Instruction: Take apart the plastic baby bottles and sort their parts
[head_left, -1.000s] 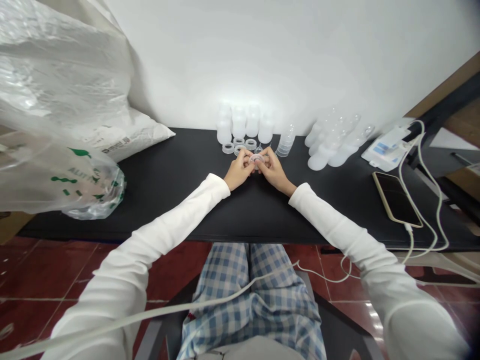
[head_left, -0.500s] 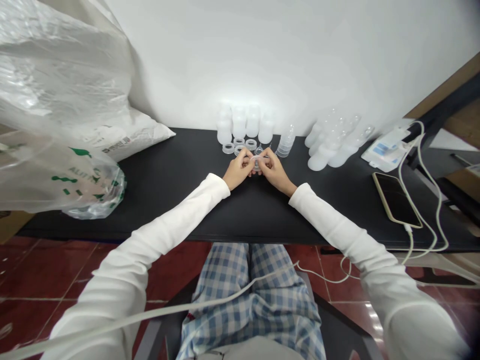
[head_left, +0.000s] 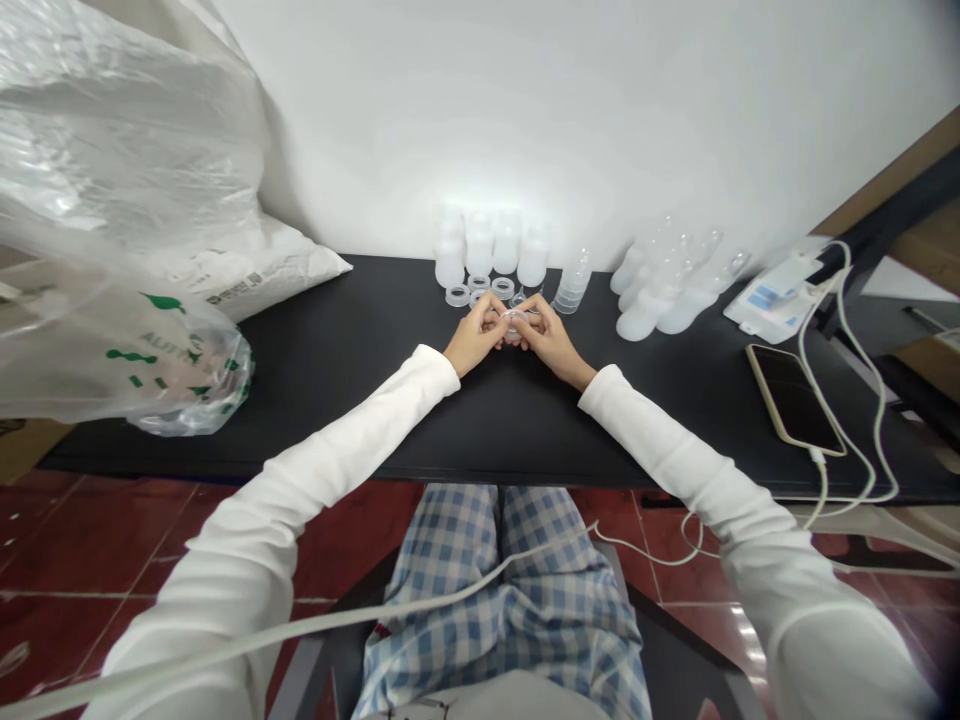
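Between both hands is a small clear bottle ring [head_left: 514,323], held over the black table. My left hand [head_left: 476,336] pinches its left side with thumb and fingers, and my right hand [head_left: 547,340] pinches its right side. Whether a nipple sits inside the ring is too small to tell. Just beyond my fingers lie several loose rings [head_left: 457,296], partly covered by my left hand. A clear nipple [head_left: 519,298] shows behind my fingertips. Several frosted white bottles [head_left: 478,243] stand upright against the wall, and a stack of clear caps [head_left: 573,283] leans to their right.
More bottles with clear domed caps [head_left: 660,290] lie grouped at the right. Beyond them are a white plastic packet [head_left: 772,300] and a phone [head_left: 795,400] with a white cable [head_left: 876,400]. Large plastic bags [head_left: 150,300] cover the table's left end.
The clear ring has turned slightly between my fingertips. Both hands stay in nearly the same place, and the other things have not moved.
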